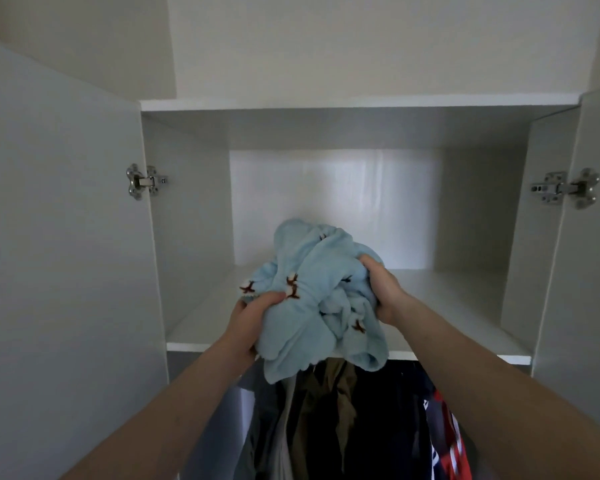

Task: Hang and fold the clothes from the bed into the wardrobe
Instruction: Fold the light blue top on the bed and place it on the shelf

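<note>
Pale blue fabric, a bunched garment with small brown motifs, is too crumpled for its type to be made out, and it hides most of the fingers of the left hand and right hand, which curl into its sides and grip it at the front edge of the upper shelf. White wardrobe panels and both open doors, each on a metal hinge, stand against a cream wall. Below the shelf, dark hanging clothes are cut off by the bottom edge.

Arms raised, left hand, right hand gripping
</note>
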`<state>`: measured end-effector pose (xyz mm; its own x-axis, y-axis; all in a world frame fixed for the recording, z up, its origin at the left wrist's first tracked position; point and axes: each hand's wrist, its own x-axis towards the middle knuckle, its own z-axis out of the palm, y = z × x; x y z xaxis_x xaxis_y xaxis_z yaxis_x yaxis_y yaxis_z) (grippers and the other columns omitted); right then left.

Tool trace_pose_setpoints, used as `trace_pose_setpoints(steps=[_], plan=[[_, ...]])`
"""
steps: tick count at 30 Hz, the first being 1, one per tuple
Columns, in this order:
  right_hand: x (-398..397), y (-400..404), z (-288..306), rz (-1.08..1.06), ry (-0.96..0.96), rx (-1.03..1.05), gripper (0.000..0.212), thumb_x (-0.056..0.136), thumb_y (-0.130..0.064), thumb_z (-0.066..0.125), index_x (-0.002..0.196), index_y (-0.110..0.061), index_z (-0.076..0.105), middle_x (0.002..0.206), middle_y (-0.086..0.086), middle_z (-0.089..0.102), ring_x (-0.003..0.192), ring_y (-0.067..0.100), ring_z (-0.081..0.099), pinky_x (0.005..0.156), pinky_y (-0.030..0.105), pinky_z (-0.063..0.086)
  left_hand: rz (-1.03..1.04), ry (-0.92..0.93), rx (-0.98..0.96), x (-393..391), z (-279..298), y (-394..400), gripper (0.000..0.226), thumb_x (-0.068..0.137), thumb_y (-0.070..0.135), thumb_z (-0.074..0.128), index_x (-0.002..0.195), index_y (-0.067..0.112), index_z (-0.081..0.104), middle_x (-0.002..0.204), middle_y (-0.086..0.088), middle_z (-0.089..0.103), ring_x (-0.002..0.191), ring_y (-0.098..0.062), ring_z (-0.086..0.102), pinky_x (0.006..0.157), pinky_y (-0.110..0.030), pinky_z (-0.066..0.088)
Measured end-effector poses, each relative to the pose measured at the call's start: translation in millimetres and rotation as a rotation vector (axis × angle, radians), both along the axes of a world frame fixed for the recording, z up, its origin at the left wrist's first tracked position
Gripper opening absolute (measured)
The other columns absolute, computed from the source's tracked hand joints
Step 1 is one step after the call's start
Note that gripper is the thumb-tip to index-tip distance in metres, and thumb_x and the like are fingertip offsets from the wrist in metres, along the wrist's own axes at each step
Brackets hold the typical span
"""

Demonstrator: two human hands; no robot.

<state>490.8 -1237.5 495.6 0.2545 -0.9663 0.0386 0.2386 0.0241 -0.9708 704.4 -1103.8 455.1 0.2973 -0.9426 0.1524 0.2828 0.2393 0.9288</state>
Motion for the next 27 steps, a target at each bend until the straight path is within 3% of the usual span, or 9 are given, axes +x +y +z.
trace_pose_setpoints(steps=[4,8,11,14,16,18,22,25,27], plan=[[28.8,-50.3,0.6,-0.027,0.047,-0.040,0.071,0.078,-0.056,0.075,0.132,-0.012,0.062,0.112,0.015,0.075,0.099,0.032,0.074,0.091,0.048,0.060,0.080,-0.013,0.047,15.4,-0.2,-44.7,0.060,0.067,0.037,0.087,0.122,0.021,0.070,0.112,-0.003,0.077,0.100,-0.024,0.075,0.081,-0.040,0.061],[64.5,-94.3,-4.6,-0.047,0.042,-0.068,0.050,0.080,-0.052,0.076,0.118,-0.020,0.065,0.091,0.004,0.080,0.080,0.022,0.078,0.061,0.030,0.061,0.125,-0.103,0.101,42.3,-9.8,-86.6,0.078,0.055,0.048,0.090,0.124,0.020,0.068,0.109,0.000,0.077,0.094,-0.019,0.076,0.075,-0.035,0.062],[92.9,-126.6,-17.7,-0.089,0.084,-0.069,0.049,0.085,-0.047,0.074,0.123,-0.019,0.059,0.102,0.008,0.075,0.088,0.025,0.075,0.058,0.029,0.060,0.123,-0.241,0.262,68.6,-17.0,-112.2,0.123,0.043,0.066,0.087,0.147,0.014,0.046,0.131,-0.005,0.066,0.111,-0.023,0.068,0.095,-0.042,0.057],[113.1,-154.5,-33.1,-0.157,0.162,-0.080,0.044,0.087,-0.046,0.072,0.117,-0.016,0.061,0.109,0.012,0.071,0.095,0.031,0.071,0.081,0.046,0.062,0.174,-0.634,0.482,96.5,-12.1,-129.1,0.155,0.035,0.096,0.062,0.158,0.009,0.022,0.153,-0.013,0.040,0.133,-0.031,0.049,0.109,-0.043,0.043],[120.6,-169.8,-41.3,-0.218,0.264,-0.156,0.027,0.089,-0.046,0.070,0.099,-0.021,0.064,0.106,0.011,0.070,0.099,0.031,0.068,0.097,0.053,0.055,0.429,-1.089,0.459,111.4,-3.5,-136.9,0.149,0.039,0.105,0.045,0.154,0.014,0.020,0.149,-0.013,0.031,0.135,-0.034,0.040,0.107,-0.047,0.040],[127.9,-177.4,-46.9,-0.240,0.328,-0.212,0.024,0.090,-0.049,0.068,0.099,-0.027,0.064,0.112,0.010,0.070,0.101,0.029,0.067,0.100,0.050,0.053,0.618,-1.354,0.271,115.1,11.1,-147.0,0.130,0.047,0.098,0.044,0.150,0.022,0.022,0.144,-0.006,0.029,0.133,-0.032,0.034,0.107,-0.049,0.035],[129.6,-173.9,-44.2,-0.200,0.316,-0.262,0.038,0.091,-0.060,0.064,0.113,-0.029,0.066,0.124,0.009,0.068,0.098,0.016,0.067,0.084,0.033,0.056,0.335,-1.587,0.075,86.5,36.8,-173.4,0.095,0.062,0.085,0.055,0.140,0.030,0.044,0.136,0.002,0.046,0.126,-0.024,0.045,0.106,-0.043,0.034],[107.9,-156.4,-55.4,-0.303,0.510,-0.339,0.057,0.093,-0.060,0.062,0.138,-0.026,0.054,0.144,0.012,0.042,0.126,0.028,0.051,0.109,0.047,0.046,0.228,-1.701,-0.026,79.9,45.0,-184.2,0.047,0.087,0.046,0.067,0.123,0.018,0.060,0.118,-0.003,0.063,0.108,-0.024,0.060,0.090,-0.037,0.049],[92.4,-134.8,-76.0,-0.383,0.702,-0.430,0.053,0.089,-0.050,0.070,0.132,-0.024,0.052,0.133,0.010,0.044,0.122,0.030,0.048,0.105,0.047,0.045,0.235,-1.629,-0.108,81.3,48.1,-185.4,0.022,0.091,0.030,0.063,0.105,0.014,0.067,0.101,-0.004,0.067,0.095,-0.022,0.063,0.080,-0.037,0.052]])
